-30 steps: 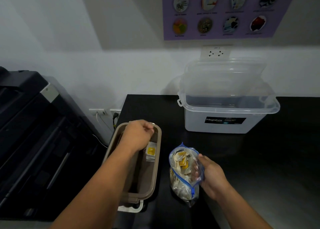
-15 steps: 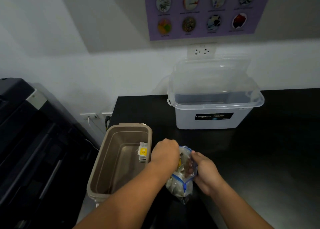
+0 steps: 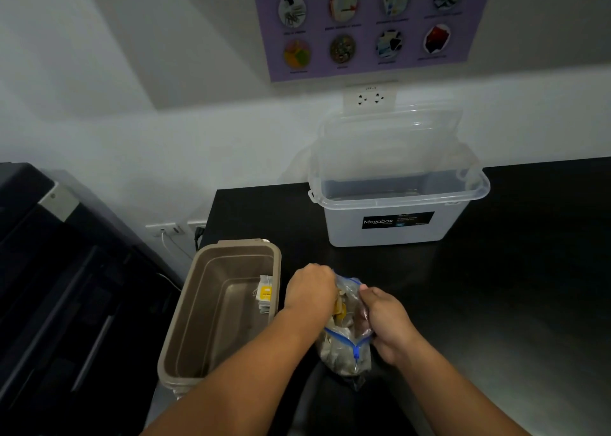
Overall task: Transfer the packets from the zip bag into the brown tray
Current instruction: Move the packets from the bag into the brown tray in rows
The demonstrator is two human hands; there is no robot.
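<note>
- A black table (image 3: 496, 270) by a white wall (image 3: 198, 138) lies under both hands.
- Beyond the hands, a clear box (image 3: 396, 234) says "Megabox", and a purple poster (image 3: 363, 62) starts "Before using the paper".
- The right hand (image 3: 386, 323) pinches the zip bag (image 3: 344, 353), which stands between the hands.
- The left hand (image 3: 310, 290) dips into it with its fingers hidden; its hold cannot be told.
- The brown tray (image 3: 238, 244), left of the left hand, holds packets (image 3: 264, 295).
</note>
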